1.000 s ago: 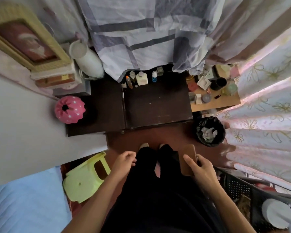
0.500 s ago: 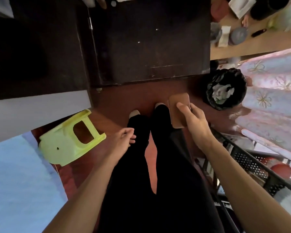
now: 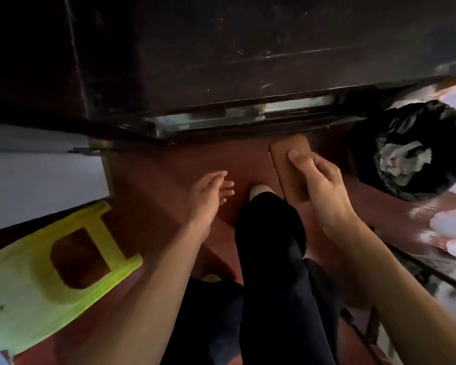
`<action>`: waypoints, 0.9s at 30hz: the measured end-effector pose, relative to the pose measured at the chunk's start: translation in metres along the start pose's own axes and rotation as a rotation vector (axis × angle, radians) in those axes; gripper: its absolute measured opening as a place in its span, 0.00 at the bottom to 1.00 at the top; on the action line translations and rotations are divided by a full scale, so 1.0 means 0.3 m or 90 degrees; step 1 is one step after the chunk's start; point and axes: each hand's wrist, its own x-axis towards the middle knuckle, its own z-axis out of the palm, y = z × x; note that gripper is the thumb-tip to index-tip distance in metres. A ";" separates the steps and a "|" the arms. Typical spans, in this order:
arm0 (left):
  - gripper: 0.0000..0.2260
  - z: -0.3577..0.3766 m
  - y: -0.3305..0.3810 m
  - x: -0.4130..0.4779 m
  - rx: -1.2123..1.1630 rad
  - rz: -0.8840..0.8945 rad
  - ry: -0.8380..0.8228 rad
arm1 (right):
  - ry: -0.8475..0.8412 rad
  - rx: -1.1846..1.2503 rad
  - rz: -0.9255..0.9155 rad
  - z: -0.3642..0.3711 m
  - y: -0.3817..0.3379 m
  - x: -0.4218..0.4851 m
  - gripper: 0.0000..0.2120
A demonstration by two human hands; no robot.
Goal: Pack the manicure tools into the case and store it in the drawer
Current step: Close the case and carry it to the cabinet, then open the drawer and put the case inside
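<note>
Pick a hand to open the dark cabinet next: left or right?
Left, most likely. The left hand is empty, with its fingers stretched out toward the front of the dark cabinet. The right hand grips the brown case, so it is occupied and should just carry.

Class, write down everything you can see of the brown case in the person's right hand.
The brown case is a flat, slim rectangle with rounded corners. It looks like smooth tan leather or imitation leather. A thin seam line runs along its left long edge, and it appears closed. It is held in the air over the reddish floor, its far end pointing toward the dark cabinet. The right hand grips it, thumb pressed on the top face and fingers curled around the right edge, hiding part of that side.
</note>
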 end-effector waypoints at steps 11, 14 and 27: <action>0.07 0.111 -0.144 0.567 -0.214 0.067 -0.094 | 0.002 -0.017 -0.201 0.058 0.334 0.399 0.26; 0.05 0.126 -0.139 0.616 -0.280 0.062 -0.128 | 0.002 -0.029 -0.241 0.027 0.362 0.422 0.26; 0.06 0.273 -0.147 0.634 -0.511 -0.005 -0.222 | 0.052 0.054 -0.251 -0.059 0.476 0.398 0.19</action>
